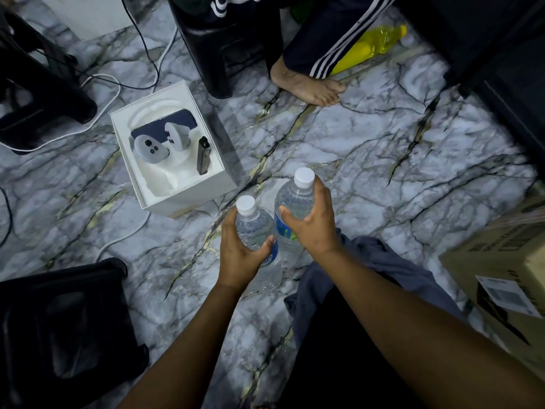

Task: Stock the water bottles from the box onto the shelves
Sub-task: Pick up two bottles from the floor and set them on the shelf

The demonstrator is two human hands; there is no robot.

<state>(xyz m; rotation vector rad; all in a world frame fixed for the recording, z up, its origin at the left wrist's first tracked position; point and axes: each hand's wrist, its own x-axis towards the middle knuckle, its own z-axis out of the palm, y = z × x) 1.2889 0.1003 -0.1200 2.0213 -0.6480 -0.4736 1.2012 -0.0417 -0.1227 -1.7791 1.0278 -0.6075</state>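
I hold two clear water bottles with white caps and blue labels, upright over the marble floor. My left hand (240, 255) grips the nearer bottle (255, 228) around its shoulder. My right hand (312, 222) grips the taller-looking bottle (295, 199) just below its cap. The two bottles stand side by side, nearly touching. A brown cardboard box (501, 261) with a shipping label sits at the right edge. Dark shelving (507, 69) stands at the upper right.
An open white box (206, 184) with white controllers lies on the floor ahead-left. Another person's bare foot (306, 85) and striped trouser leg are beyond it, beside a black stool (224, 45). A yellow bottle (368, 48), cables and dark stools ring the floor.
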